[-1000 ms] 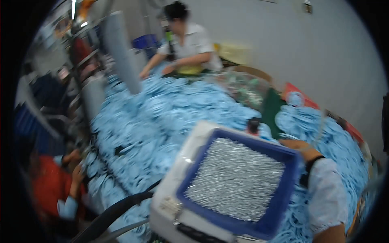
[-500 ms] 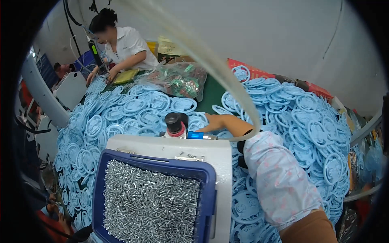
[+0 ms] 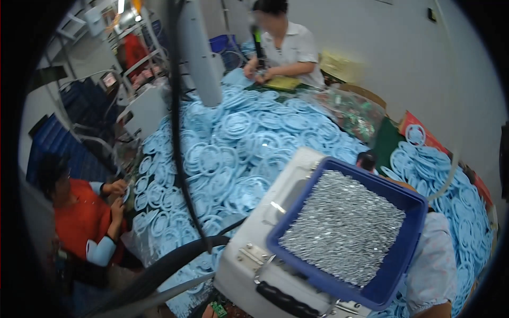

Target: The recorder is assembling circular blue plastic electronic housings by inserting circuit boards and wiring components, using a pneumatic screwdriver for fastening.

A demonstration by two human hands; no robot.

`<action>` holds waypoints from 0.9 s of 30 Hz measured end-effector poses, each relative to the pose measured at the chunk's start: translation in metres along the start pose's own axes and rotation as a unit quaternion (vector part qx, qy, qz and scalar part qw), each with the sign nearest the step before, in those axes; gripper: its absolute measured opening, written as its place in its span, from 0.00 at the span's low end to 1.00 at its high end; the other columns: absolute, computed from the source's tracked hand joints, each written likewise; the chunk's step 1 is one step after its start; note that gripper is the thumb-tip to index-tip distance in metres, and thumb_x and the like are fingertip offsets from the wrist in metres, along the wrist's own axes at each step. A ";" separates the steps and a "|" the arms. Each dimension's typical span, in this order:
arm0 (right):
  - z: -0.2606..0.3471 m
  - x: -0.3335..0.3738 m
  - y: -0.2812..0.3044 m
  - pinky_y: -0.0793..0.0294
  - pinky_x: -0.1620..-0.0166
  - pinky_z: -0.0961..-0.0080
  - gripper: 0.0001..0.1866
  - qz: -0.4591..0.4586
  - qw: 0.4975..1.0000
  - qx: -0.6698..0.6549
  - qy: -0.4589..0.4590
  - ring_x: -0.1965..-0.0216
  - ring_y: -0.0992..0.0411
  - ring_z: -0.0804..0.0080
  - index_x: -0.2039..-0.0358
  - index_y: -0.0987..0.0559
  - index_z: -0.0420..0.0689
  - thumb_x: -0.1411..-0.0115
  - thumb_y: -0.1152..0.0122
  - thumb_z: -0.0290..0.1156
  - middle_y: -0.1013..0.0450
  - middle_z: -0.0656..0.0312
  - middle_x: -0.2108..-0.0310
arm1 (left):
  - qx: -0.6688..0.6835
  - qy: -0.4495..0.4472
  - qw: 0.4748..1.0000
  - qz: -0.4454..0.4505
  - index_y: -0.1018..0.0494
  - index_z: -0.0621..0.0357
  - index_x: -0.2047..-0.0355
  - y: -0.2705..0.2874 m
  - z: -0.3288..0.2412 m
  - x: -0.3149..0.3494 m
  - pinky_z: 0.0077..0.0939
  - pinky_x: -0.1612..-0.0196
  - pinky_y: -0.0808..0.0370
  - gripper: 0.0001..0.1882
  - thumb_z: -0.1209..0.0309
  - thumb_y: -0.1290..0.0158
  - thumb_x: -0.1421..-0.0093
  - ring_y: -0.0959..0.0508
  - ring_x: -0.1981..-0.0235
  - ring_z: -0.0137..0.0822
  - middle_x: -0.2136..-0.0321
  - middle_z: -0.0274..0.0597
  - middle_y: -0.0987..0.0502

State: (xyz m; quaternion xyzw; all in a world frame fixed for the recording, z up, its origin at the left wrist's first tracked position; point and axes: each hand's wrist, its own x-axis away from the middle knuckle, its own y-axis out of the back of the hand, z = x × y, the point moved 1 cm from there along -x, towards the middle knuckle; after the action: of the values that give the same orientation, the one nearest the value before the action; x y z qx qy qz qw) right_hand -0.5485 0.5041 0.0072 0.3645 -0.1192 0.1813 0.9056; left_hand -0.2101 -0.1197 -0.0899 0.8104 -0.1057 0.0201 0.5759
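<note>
At the lower edge show the fingertips of my left hand (image 3: 208, 312), closed at a small green circuit board (image 3: 218, 308); the rest of that hand is out of the picture. My right arm, in a pale patterned sleeve (image 3: 433, 265), reaches forward on the right. A strip of skin (image 3: 401, 183) shows past the bin's far rim, but the fingers of my right hand are hidden. Nearest to it are light blue plastic rings (image 3: 424, 158) in a heap. A dark blue bin (image 3: 347, 303) full of small metal screws or pins stands on a white machine housing (image 3: 238, 275).
More blue rings (image 3: 238, 124) cover the table's left side. Beyond them a person in white (image 3: 297, 50) works beside an upright screwdriver (image 3: 258, 45). A person in red (image 3: 79, 212) handles a ring at left. A plastic bag (image 3: 350, 111) lies far back; a black cable (image 3: 177, 132) hangs in front.
The view has swung left, so the bin and machine sit further right. My right hand, visible before on the rings, is now mostly hidden. A green circuit board and left fingertips have come into view.
</note>
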 end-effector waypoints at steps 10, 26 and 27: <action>0.000 -0.029 0.011 0.40 0.44 0.70 0.58 -0.087 0.979 0.102 -0.151 0.46 0.37 0.50 0.47 0.37 0.26 0.70 0.31 0.60 0.40 0.36 0.46 | 0.000 0.006 1.000 -0.013 0.47 0.63 0.41 0.016 -0.021 0.005 0.42 0.39 0.50 0.33 0.65 0.53 0.45 0.47 0.40 0.56 0.40 0.59 0.48; -0.001 0.075 0.018 0.36 0.49 0.70 0.49 -0.081 0.992 0.021 -0.095 0.49 0.35 0.64 0.49 0.31 0.37 0.70 0.25 0.53 0.32 0.51 0.51 | 0.023 -0.028 0.999 0.015 0.46 0.69 0.43 0.018 -0.015 -0.014 0.44 0.39 0.50 0.31 0.67 0.54 0.44 0.47 0.41 0.58 0.41 0.61 0.48; 0.074 0.094 0.018 0.35 0.50 0.71 0.47 -0.048 0.993 0.012 -0.106 0.52 0.34 0.63 0.51 0.30 0.38 0.68 0.26 0.53 0.32 0.52 0.52 | 0.004 0.005 1.000 0.014 0.45 0.70 0.43 0.016 -0.011 -0.002 0.44 0.39 0.50 0.31 0.66 0.54 0.44 0.46 0.41 0.58 0.41 0.62 0.47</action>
State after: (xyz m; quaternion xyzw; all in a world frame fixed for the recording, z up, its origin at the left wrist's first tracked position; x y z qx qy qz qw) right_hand -0.4769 0.4869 0.1031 0.3981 -0.1946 0.0995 0.8909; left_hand -0.2143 -0.1140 -0.0711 0.8113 -0.1143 0.0325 0.5724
